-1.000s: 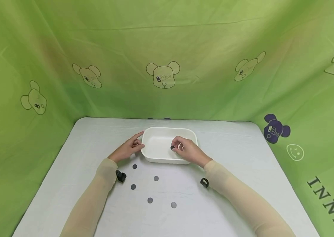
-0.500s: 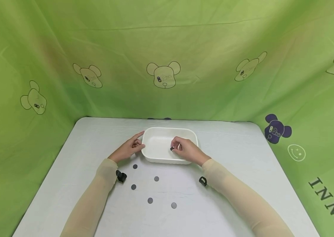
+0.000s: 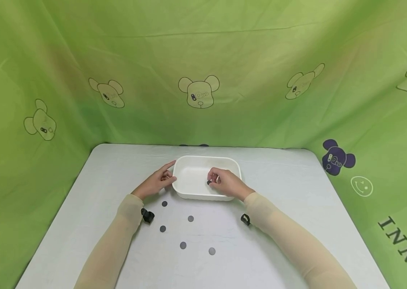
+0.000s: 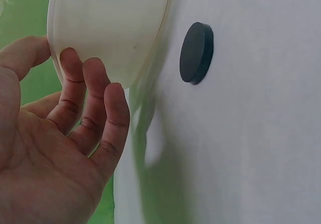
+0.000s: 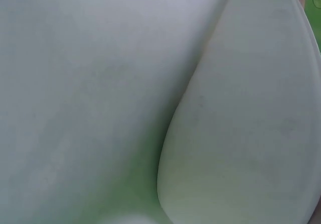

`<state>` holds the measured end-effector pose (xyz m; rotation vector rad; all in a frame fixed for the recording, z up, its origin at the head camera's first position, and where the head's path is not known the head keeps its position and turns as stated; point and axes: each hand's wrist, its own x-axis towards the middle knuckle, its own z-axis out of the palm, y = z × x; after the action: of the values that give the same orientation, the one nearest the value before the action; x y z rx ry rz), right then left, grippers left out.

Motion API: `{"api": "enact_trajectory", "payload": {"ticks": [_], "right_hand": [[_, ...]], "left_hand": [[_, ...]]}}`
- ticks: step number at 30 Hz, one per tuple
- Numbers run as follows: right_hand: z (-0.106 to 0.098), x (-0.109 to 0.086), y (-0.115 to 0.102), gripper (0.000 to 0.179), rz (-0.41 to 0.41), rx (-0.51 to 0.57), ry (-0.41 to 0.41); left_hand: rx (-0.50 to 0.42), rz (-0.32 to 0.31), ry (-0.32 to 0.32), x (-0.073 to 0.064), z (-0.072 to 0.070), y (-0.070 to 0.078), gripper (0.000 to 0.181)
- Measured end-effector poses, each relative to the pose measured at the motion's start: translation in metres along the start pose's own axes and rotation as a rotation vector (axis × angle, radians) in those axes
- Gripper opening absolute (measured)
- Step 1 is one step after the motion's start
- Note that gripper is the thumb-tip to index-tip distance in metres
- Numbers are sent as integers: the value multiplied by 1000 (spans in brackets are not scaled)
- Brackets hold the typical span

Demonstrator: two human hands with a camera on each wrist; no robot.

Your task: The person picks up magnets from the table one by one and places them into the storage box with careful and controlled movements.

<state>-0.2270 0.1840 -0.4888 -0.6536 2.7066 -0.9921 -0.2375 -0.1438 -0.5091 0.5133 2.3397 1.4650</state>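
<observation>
In the head view a white tray (image 3: 192,176) stands on the table. My left hand (image 3: 155,184) holds its left end. In the left wrist view the thumb (image 4: 30,53) hooks at the rim, and bent fingers (image 4: 93,76) lie against the tray's outer wall. Over the tray's inside, my right hand (image 3: 228,183) pinches a small dark round disc (image 3: 209,182) between thumb and fingertips. The right wrist view shows mostly the tray's outer side (image 5: 241,118); the disc and most of that hand are hidden there.
Several flat round discs lie in front of the tray, such as a dark one (image 3: 164,204) and a lighter grey one (image 3: 212,251). A thick dark disc (image 4: 196,53) appears in the left wrist view. Green cloth (image 3: 200,124) stands behind the table.
The right hand with the pinched disc has shifted slightly left and nearer to me over the tray. The left hand, tray and loose discs look the same.
</observation>
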Motion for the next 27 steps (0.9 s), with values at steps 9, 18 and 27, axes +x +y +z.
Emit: {"api": "enact_trajectory", "payload": {"ticks": [9,18,27], "right_hand": [[4,4,3,13,24,-11,-15],[4,3,2,13,31,11,-33],[5,3,3,13,42,15,-52]], "left_hand": [[2,7,-2,2,0,-2,73],[9,17,-5,3,0,-3,73],[17,9,2,3,0,-3,73]]}}
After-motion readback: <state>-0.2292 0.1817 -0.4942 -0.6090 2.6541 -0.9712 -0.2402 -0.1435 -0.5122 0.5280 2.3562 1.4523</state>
